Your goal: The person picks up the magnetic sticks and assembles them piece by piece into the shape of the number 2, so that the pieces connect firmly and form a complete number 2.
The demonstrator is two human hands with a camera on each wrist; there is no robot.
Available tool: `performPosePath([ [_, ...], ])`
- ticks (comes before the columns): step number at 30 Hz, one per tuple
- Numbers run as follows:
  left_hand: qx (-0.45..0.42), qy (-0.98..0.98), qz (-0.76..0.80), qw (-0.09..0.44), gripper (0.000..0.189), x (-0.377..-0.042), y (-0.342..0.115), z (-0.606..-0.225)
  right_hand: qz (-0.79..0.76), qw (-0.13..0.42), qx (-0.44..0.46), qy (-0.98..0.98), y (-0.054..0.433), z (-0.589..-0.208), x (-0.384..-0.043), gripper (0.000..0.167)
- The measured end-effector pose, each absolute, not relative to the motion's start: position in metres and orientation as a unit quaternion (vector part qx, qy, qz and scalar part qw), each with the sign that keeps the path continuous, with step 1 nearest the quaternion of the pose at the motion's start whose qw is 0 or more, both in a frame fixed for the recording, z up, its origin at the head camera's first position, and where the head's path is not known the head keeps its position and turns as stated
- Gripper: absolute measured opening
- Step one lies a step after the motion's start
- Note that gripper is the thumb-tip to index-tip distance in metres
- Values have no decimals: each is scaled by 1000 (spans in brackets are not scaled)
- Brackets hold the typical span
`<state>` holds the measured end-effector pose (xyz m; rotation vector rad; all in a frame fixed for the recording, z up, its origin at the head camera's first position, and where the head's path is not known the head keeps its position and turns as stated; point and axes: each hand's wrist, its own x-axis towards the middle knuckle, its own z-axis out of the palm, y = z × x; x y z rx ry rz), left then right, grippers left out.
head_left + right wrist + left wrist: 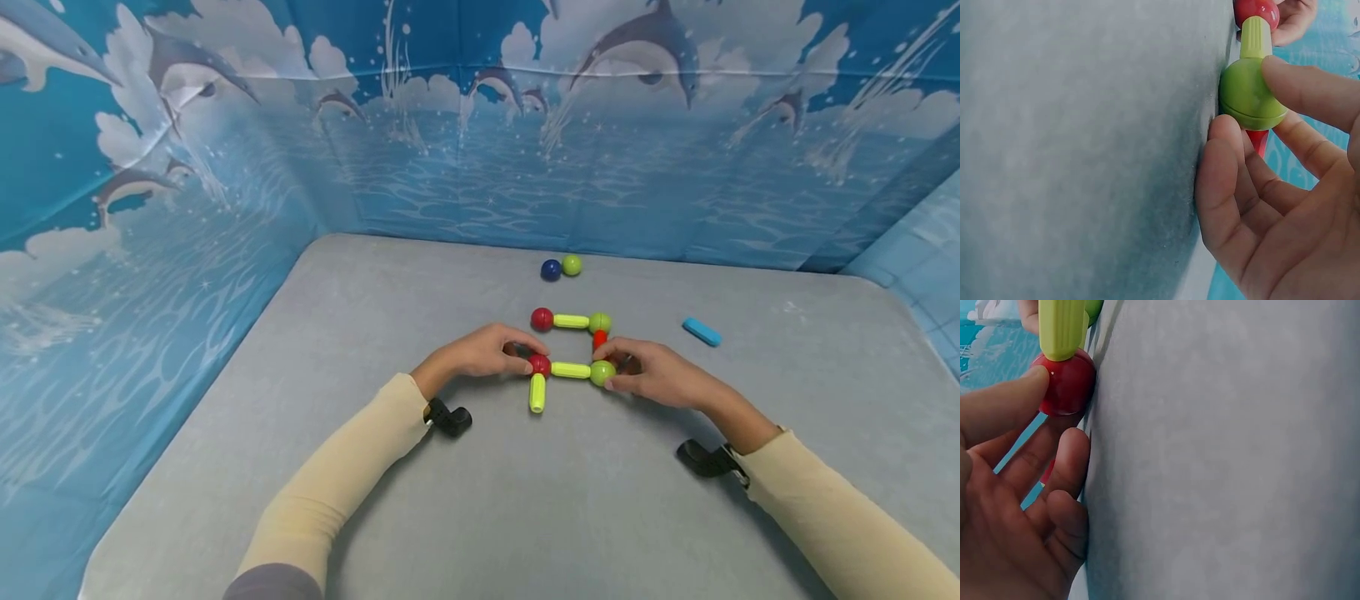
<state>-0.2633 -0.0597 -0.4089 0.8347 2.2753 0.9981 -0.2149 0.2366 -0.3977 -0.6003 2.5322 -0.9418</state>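
A joined shape of balls and rods lies flat on the grey table. My left hand pinches its near red ball between thumb and fingers; a yellow rod points from that ball toward me. Another yellow rod links it to a green ball, which my right hand holds by thumb and fingertips. From there a red rod, partly hidden by the right fingers, runs back to a second green ball. A far yellow rod leads left to another red ball.
Behind the shape, a dark blue ball and a loose green ball sit side by side. A light blue rod lies to the right. Dolphin-print cloth hangs around the grey table.
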Motion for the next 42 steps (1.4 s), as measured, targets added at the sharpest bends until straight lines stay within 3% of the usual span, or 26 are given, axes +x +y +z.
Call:
performPosePath([
  [11,304,836,378,257,34,-266,-62,-414,-348,208,-212,889,238,-397,-219,35],
  [17,286,827,394,281,35,-265,-60,-413,-375,293,-193,858,253,-389,-228,46],
  [19,279,825,399,287,35,-265,-60,-414,-381,299,-176,857,259,-386,-240,46],
  [22,273,824,403,290,35,-267,-62,-414,-363,249,-162,883,264,-380,-263,41],
  [25,271,822,408,290,35,-268,-63,-414,-309,165,-162,922,265,-375,-289,37],
  [30,267,819,416,291,35,-268,-62,-413,-249,80,-165,951,261,-373,-322,39],
  [36,268,814,422,295,36,-266,-61,-414,-223,30,-181,958,246,-374,-342,40],
  [42,270,810,429,297,37,-265,-62,-413,-199,23,-193,961,224,-371,-354,41],
])
